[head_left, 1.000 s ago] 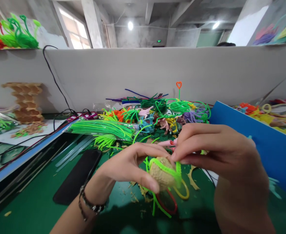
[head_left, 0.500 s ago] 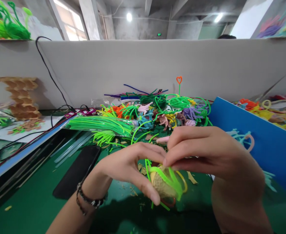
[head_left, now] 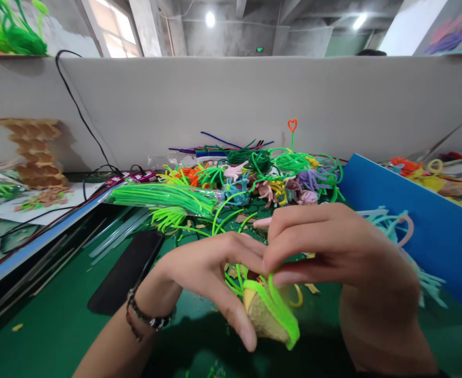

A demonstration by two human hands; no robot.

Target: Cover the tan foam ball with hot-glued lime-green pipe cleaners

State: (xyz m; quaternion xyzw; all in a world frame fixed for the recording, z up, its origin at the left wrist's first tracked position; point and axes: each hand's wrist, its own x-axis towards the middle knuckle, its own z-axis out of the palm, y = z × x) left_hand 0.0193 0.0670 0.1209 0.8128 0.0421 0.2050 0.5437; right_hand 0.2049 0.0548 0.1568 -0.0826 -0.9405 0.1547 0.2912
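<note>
A tan, crinkled lump (head_left: 265, 315) with a paler yellowish edge is held low over the green table. My left hand (head_left: 211, 273) is closed around it, the thumb on its near left side and the other fingers behind, partly hidden. A bright green pipe cleaner (head_left: 280, 310) runs along the top of the lump and bends back at its lower right. My right hand (head_left: 329, 247) pinches the upper end of this pipe cleaner, close to the left fingertips. The exact pinch point is covered by fingers.
Behind the hands lies a heap of coloured pipe cleaners (head_left: 254, 178), with a bagged green bundle (head_left: 164, 197) at its left. A black phone (head_left: 126, 273) rests left of my left wrist. On the right a blue board (head_left: 408, 210) leans upward. Scraps litter the green table (head_left: 65, 315).
The lump has tipped, its right end now lower. The green pipe cleaner's bend has moved down and right, past the lump's edge. Both hands stay in nearly the same place.
</note>
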